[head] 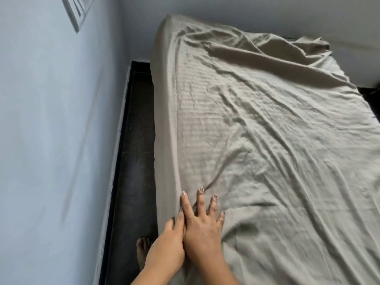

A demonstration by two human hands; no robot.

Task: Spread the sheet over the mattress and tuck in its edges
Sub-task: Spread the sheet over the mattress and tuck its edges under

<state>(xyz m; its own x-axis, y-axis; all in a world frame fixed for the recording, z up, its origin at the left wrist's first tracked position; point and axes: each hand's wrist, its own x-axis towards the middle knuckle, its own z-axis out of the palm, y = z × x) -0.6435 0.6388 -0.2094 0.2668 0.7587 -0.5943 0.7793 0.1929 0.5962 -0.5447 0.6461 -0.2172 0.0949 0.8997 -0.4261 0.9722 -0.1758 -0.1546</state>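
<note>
A wrinkled beige striped sheet (257,130) covers the mattress, hanging down its left side (164,112) and bunched in folds at the far right corner (304,48). My right hand (202,225) lies flat on the sheet near the left edge, fingers spread and straight. My left hand (171,241) sits just beside it at the mattress edge, pressed against the hanging cloth; its fingers are mostly hidden behind my right hand and the sheet. A dark strip of mattress (290,39) shows at the far end.
A narrow strip of dark floor (135,161) runs between the bed and the pale blue wall (57,130). My bare foot (143,251) stands there. A white switch plate (77,11) hangs on the wall. More dark floor (370,97) lies right of the bed.
</note>
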